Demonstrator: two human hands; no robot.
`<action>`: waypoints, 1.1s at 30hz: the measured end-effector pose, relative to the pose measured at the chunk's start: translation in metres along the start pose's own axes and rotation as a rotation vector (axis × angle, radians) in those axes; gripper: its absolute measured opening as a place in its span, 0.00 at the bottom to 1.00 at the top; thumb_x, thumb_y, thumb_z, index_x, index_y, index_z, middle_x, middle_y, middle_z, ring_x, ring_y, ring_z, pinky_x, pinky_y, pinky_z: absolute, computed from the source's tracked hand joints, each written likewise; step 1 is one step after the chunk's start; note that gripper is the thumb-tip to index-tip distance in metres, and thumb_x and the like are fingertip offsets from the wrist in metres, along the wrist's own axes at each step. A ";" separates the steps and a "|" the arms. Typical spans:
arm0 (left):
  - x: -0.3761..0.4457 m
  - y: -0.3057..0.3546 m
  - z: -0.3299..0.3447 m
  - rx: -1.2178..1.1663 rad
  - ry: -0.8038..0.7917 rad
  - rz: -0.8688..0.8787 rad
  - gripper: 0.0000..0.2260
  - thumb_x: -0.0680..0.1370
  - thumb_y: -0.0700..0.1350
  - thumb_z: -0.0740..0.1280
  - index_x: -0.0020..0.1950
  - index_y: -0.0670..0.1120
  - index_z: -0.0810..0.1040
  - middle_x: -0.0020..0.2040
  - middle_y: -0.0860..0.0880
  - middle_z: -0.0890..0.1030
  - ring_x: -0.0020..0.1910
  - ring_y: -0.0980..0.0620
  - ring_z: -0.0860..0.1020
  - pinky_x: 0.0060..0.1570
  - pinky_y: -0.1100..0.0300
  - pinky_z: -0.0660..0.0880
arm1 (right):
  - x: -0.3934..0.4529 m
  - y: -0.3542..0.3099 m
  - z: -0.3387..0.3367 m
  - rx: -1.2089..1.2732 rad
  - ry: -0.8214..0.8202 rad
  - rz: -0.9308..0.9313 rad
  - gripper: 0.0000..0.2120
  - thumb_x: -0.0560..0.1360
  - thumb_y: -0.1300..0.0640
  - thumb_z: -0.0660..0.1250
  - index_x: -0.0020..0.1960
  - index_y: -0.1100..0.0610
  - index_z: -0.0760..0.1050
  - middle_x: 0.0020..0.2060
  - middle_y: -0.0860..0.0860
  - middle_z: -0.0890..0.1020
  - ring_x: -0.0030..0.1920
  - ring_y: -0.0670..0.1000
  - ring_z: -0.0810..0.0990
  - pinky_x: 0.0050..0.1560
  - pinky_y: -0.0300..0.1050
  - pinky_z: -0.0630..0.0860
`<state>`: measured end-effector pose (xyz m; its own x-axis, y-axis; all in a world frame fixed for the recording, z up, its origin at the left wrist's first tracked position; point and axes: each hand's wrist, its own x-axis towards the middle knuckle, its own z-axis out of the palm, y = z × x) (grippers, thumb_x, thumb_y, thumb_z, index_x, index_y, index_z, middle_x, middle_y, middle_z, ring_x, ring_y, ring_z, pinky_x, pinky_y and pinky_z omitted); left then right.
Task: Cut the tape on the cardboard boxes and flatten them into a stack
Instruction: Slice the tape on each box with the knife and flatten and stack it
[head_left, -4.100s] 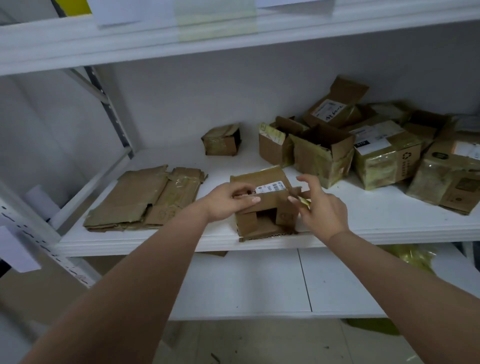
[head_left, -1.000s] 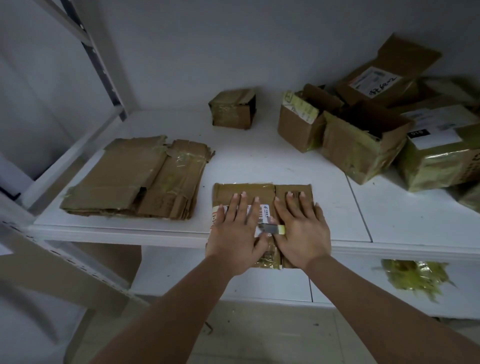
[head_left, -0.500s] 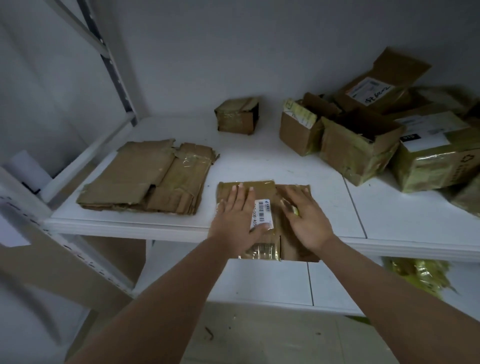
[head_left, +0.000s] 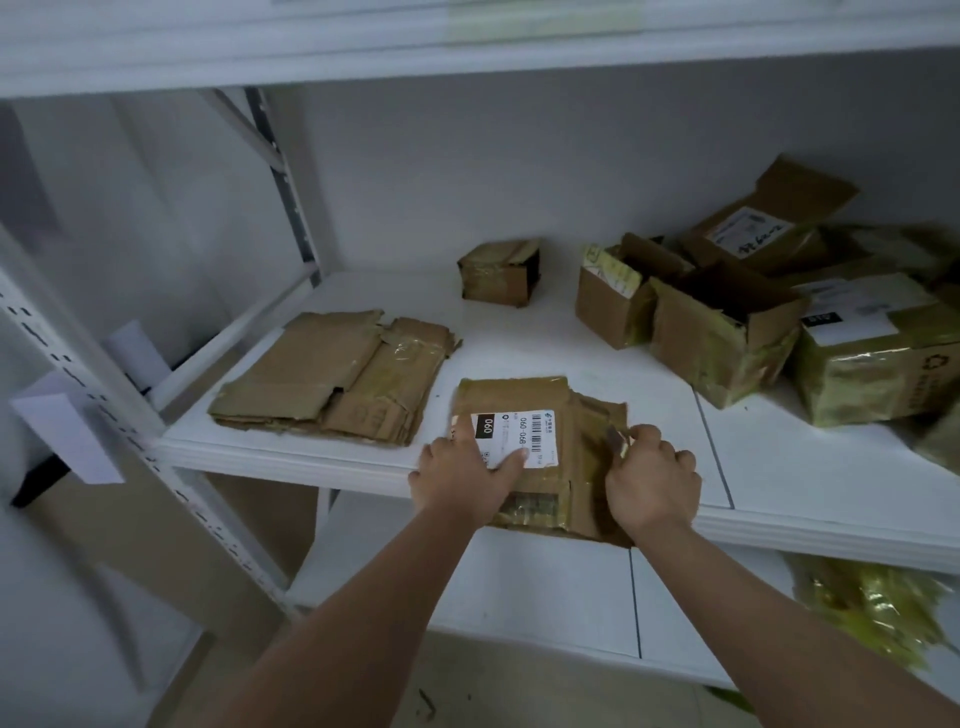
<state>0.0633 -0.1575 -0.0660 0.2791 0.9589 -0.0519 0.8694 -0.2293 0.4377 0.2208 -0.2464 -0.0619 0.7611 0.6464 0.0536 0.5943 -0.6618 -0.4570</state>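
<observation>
White metal shelf (head_left: 519, 343) against a grey wall; centre frame, left hand (head_left: 462, 480) presses flat on a flattened box (head_left: 540, 447), right hand (head_left: 652, 480) pinches a small blade (head_left: 616, 440).

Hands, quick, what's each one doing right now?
Left hand: open, fingers pressing the flattened box.
Right hand: closed around a small cutter.

We cannot read the blurred boxes (head_left: 878, 343) at the shelf's (head_left: 831, 467) right end, cut by the frame edge
</observation>
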 end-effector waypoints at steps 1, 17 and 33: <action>-0.001 0.003 0.000 -0.026 0.019 0.001 0.38 0.72 0.71 0.59 0.75 0.49 0.57 0.63 0.42 0.73 0.64 0.40 0.70 0.62 0.42 0.70 | 0.002 -0.001 0.000 0.070 0.002 0.014 0.15 0.81 0.53 0.54 0.64 0.58 0.65 0.60 0.59 0.75 0.59 0.62 0.71 0.56 0.53 0.67; 0.042 -0.014 -0.073 0.249 0.383 0.136 0.42 0.72 0.71 0.60 0.79 0.54 0.49 0.61 0.43 0.68 0.59 0.46 0.67 0.46 0.56 0.69 | 0.021 -0.087 0.013 0.062 0.175 -0.250 0.18 0.74 0.61 0.64 0.62 0.60 0.65 0.58 0.60 0.64 0.45 0.62 0.73 0.36 0.48 0.67; 0.162 -0.175 -0.186 0.215 0.369 0.110 0.41 0.69 0.72 0.62 0.77 0.56 0.55 0.72 0.42 0.63 0.70 0.41 0.64 0.61 0.45 0.71 | 0.008 -0.282 0.085 0.113 0.167 -0.398 0.27 0.71 0.62 0.65 0.68 0.50 0.66 0.57 0.54 0.63 0.51 0.57 0.73 0.42 0.47 0.72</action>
<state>-0.1194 0.0695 0.0162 0.2446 0.9133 0.3257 0.9186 -0.3258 0.2236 0.0372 -0.0223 -0.0081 0.5160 0.7659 0.3836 0.8244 -0.3223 -0.4654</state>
